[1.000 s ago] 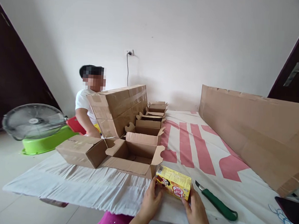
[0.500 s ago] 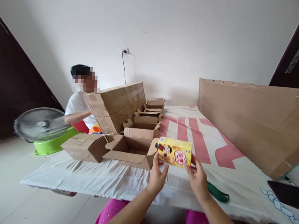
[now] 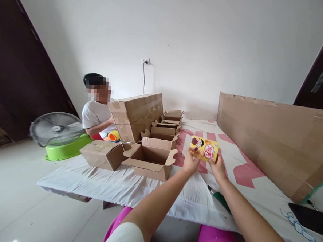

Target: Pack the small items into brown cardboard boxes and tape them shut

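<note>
so the yellow box [image 3: 204,148] is up in the air just right of the open carton [image 3: 150,158]. left hand [image 3: 191,163] & right hand [image 3: 218,168] each w/ a pinching grip on a bottom corner, prob so the printed front stays readable. green cutter [image 3: 219,197] lies right of the carton, closer to me.

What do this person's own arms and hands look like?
The left hand and right hand are bare, with no gloves and no ring or watch that I can make out. Both forearms are uncovered. A white sleeve shows at the top of the left arm; the right arm shows no sleeve in view.
</note>
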`<state>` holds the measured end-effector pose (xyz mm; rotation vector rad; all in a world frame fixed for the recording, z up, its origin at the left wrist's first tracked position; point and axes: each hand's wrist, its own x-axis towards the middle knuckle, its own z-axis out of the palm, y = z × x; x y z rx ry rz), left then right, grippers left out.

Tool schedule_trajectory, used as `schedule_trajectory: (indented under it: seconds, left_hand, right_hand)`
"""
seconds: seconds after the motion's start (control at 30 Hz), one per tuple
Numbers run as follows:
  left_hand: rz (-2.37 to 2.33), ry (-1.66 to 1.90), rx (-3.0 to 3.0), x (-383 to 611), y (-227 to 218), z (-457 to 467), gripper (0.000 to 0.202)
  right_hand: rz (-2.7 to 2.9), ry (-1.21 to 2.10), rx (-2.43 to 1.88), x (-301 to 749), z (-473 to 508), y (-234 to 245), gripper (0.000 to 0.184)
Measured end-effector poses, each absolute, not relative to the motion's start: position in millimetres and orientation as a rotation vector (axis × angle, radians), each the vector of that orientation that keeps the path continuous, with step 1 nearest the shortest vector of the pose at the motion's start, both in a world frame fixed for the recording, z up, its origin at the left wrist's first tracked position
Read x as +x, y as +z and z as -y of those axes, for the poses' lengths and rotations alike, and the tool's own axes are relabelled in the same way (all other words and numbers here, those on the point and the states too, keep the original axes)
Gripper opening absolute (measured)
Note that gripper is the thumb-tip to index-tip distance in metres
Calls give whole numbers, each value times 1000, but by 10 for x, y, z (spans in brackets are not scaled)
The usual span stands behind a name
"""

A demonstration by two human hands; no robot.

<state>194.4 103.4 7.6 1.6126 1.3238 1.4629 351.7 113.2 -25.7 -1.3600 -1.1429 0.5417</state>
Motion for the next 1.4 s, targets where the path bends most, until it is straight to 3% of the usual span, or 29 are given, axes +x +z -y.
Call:
schedule_trajectory:
  seconds: [0.2,0.33,0.6,0.83,0.93,1.03,1.23,1.4]
  left_hand:
    - [-1127,1567,1646,1576,-799,144,64]
    - [-1268,1607,1588,1140,-1117,602,62]
    - [-1784,1754,1461,174,-1048,586,63]
    - [-2208,1640,1320,-307,-994,207,66]
    - [-2391,1688,1434,-261,-1056,195,57]
    - [-2203,1660,1811,-148,-1165,268,44]
    - [-2135,1332,1789,-72,-1089,108,76]
    - [-2216,1256,1799,47,-983,-232,75]
  right_hand:
    - [1147,633,-1313,3389,-103,-1078,53]
    - [1301,728,-1242,3121,247,-1302,56]
    - [1636,838,-1059,2090,47,-968,42]
    - [1748,802,-1039,1583,-358,-971,33]
    - [1808,829,-996,1576,-369,-992,26]
    - [1844,839,-974,1593,-342,-1002,20]
    - [1862,816,-1010,1578,-346,-1024,11]
    - [1875,809,-1031,1570,-349,-1031,12]
